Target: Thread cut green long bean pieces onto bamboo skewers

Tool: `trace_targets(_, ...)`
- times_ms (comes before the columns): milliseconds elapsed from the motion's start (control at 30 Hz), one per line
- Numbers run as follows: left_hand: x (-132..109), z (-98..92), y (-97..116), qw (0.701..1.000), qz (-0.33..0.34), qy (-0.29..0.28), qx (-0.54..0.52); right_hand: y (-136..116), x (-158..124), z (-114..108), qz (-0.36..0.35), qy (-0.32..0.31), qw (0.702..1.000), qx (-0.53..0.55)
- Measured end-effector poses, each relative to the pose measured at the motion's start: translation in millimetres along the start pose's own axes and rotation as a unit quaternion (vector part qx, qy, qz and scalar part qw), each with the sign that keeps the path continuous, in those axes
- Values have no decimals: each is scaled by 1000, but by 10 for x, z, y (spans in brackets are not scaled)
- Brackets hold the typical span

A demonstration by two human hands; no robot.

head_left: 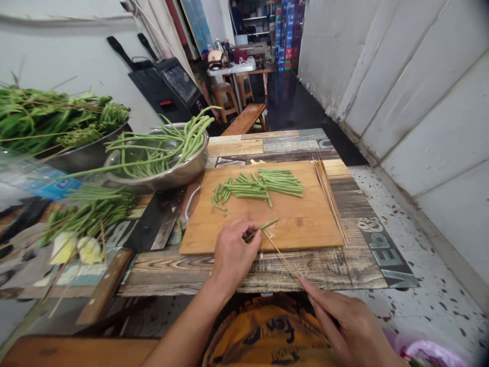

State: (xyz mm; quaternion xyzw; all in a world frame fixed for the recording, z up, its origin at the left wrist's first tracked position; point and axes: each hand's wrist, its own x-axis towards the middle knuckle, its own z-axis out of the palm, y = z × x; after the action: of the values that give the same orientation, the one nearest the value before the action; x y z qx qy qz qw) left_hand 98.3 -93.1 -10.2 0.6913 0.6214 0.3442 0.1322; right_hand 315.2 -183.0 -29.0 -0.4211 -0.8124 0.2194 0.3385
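Observation:
My left hand (234, 250) pinches a short piece of green long bean (263, 228) just above the near edge of the wooden cutting board (305, 224). My right hand (346, 321) holds the near end of a thin bamboo skewer (280, 253), whose tip meets the bean piece at my left fingers. A pile of cut bean pieces (260, 185) lies in the middle of the board. Several loose skewers (330, 196) lie along the board's right edge.
A metal bowl (179, 171) of uncut long beans stands left of the board, with a larger basin of greens (64, 130) behind it. More beans and skewers (87, 211) lie at the left. The patterned wooden table (355, 204) ends at the right, with speckled floor beyond.

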Motion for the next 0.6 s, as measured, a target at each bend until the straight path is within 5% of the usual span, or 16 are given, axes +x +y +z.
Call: trace_targets(600,0,5,4,1000,-9,5,4,3,-6,32,2,7,1000,2)
